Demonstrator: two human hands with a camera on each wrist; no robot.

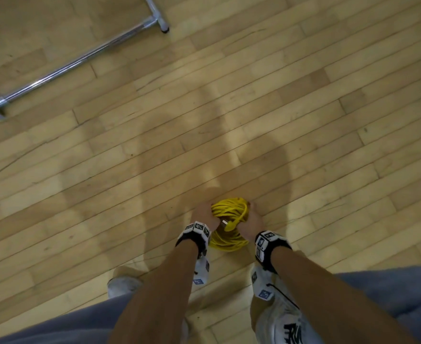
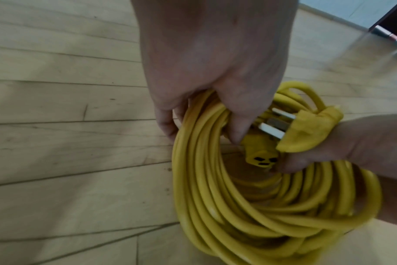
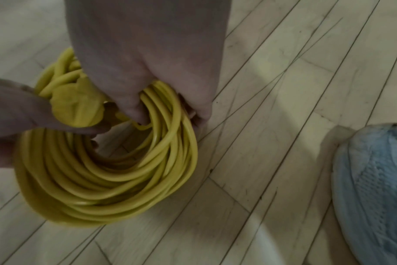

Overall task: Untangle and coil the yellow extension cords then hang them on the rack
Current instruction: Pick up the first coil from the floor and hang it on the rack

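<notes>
A yellow extension cord (image 1: 229, 209) wound into a round coil is held just above the wooden floor, between my two hands. My left hand (image 1: 203, 214) grips the coil's left side, its fingers curled round the strands (image 2: 193, 134). My right hand (image 1: 254, 220) grips the opposite side, fingers wrapped round the bundle (image 3: 170, 111). The cord's pronged plug (image 2: 306, 130) lies on top of the coil against my right hand (image 2: 374, 143), prongs pointing toward my left hand (image 2: 215, 80). The socket end (image 2: 261, 156) sits just below it. In the right wrist view the coil (image 3: 102, 179) hangs below my right hand (image 3: 152, 80).
The chrome base of the rack (image 1: 75, 62) stands on the floor at the far left, well ahead of me. My shoes (image 1: 279, 319) are planted right behind the coil; one shoe (image 3: 374, 188) is to its right. Bare wooden floor lies between me and the rack.
</notes>
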